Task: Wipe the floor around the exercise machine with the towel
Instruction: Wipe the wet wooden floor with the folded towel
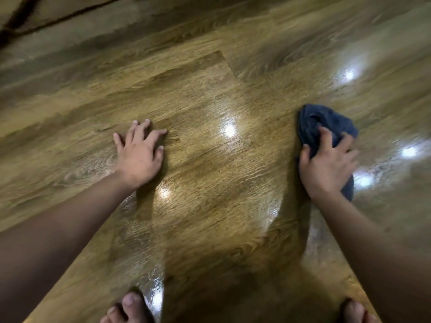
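Note:
A dark blue towel [326,123] lies bunched on the glossy wooden floor [210,101] at the right. My right hand [326,164] grips it from above, fingers curled into the cloth, pressing it to the floor. My left hand [140,152] rests flat on the floor at centre left, fingers spread and straight, holding nothing. The exercise machine is not recognisable in this view.
My bare toes show at the bottom edge, left foot [127,308] and right foot [354,311]. A dark blurred shape [16,22] crosses the top left corner. Bright lamp reflections [229,129] dot the wet-looking planks.

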Available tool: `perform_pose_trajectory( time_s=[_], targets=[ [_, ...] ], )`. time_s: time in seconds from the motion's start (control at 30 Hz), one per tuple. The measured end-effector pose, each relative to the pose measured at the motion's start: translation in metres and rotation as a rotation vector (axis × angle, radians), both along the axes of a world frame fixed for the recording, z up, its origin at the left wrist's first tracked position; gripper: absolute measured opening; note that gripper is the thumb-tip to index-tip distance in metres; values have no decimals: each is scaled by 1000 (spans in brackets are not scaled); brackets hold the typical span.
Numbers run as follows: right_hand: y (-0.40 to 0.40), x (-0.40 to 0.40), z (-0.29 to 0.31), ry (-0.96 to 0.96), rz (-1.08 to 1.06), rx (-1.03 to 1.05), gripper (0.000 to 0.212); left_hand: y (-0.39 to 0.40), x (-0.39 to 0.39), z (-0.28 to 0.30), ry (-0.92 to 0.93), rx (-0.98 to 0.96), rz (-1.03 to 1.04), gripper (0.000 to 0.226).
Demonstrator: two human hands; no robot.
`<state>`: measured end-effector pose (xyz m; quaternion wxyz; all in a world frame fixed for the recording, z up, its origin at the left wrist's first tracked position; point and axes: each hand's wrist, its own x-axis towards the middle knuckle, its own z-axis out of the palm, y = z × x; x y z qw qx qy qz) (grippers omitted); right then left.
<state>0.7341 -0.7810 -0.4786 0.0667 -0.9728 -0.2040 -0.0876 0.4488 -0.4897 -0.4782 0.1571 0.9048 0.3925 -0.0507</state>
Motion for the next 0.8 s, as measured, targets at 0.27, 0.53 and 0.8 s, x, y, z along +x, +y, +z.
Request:
perform_pose_trajectory(
  time_s=[0.27, 0.53, 0.8],
  targets=[
    [33, -204, 11, 163, 569, -8, 51, 8, 10, 12, 64, 34, 3, 38],
    [-11, -292, 5, 240, 1179, 1, 40, -32, 4, 13, -50, -97, -435, 36],
    [-98, -130, 8, 180, 1174, -144, 51, -39, 8, 8, -57, -141, -483, 34]
  ],
)
